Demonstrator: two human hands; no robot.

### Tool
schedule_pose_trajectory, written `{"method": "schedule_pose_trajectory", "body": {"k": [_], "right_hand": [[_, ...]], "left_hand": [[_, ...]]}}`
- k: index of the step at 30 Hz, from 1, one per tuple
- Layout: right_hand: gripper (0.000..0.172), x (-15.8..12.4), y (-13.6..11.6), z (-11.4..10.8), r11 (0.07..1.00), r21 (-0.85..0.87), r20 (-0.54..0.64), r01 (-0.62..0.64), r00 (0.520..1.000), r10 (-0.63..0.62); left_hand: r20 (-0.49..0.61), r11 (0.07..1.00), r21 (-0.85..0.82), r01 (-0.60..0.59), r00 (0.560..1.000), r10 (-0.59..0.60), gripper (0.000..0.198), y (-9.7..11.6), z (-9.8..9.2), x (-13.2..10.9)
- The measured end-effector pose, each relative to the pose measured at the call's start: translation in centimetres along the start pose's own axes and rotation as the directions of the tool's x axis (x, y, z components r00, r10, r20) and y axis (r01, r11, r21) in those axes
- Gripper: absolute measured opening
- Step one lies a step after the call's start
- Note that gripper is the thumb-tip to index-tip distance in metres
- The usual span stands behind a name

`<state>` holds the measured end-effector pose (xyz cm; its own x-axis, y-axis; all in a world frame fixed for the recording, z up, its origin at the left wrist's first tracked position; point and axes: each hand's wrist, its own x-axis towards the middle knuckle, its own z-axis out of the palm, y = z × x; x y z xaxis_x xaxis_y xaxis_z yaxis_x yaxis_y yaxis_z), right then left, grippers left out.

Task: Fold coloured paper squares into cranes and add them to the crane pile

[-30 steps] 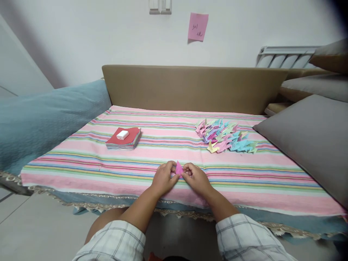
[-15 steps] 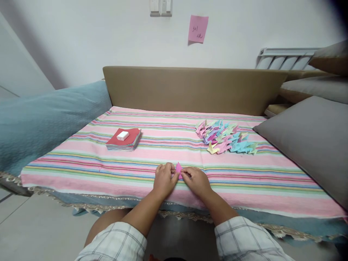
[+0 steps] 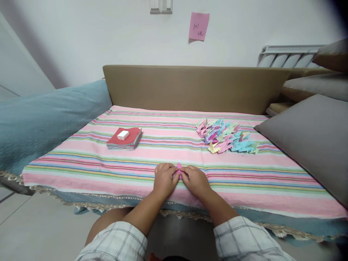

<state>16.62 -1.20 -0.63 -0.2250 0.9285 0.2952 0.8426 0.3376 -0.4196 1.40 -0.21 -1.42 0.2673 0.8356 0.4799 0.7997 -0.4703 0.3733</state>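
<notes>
- Both hands have drawn closer since half a second ago; less of the small pink folded paper piece (image 3: 178, 167) shows now, only its tip.
- Around: stack of coloured paper squares with a red top sheet (image 3: 129, 140) toward the left edge of the pink striped cloth cover (image 3: 108, 170), with a small white box (image 3: 123, 135) on top.
- Pile of pastel folded paper cranes (image 3: 225, 136) toward the back right, well apart from the hands.
- Grey cushion (image 3: 307, 137) at the right edge, teal blanket (image 3: 40, 119) at the left; nothing blocks the hands.
- Left hand (image 3: 164, 178) and right hand (image 3: 196, 179) rest palms down at the front edge, middle, fingertips touching, both pinched on the paper between them.
</notes>
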Motion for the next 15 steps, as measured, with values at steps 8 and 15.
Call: {"method": "schedule_pose_trajectory", "body": {"k": [8, 15], "right_hand": [[0.023, -0.04, -0.03, -0.05, 1.000, -0.007, -0.002, 0.009, 1.000, -0.009], [0.022, -0.04, -0.11, -0.16, 1.000, -0.021, 0.019, 0.011, 1.000, -0.010]], "left_hand": [[0.011, 0.998, 0.045, -0.036, 0.999, 0.036, 0.017, 0.03, 0.10, -0.04], [-0.015, 0.996, 0.055, -0.067, 0.998, 0.068, 0.020, -0.13, 0.22, -0.19]]}}
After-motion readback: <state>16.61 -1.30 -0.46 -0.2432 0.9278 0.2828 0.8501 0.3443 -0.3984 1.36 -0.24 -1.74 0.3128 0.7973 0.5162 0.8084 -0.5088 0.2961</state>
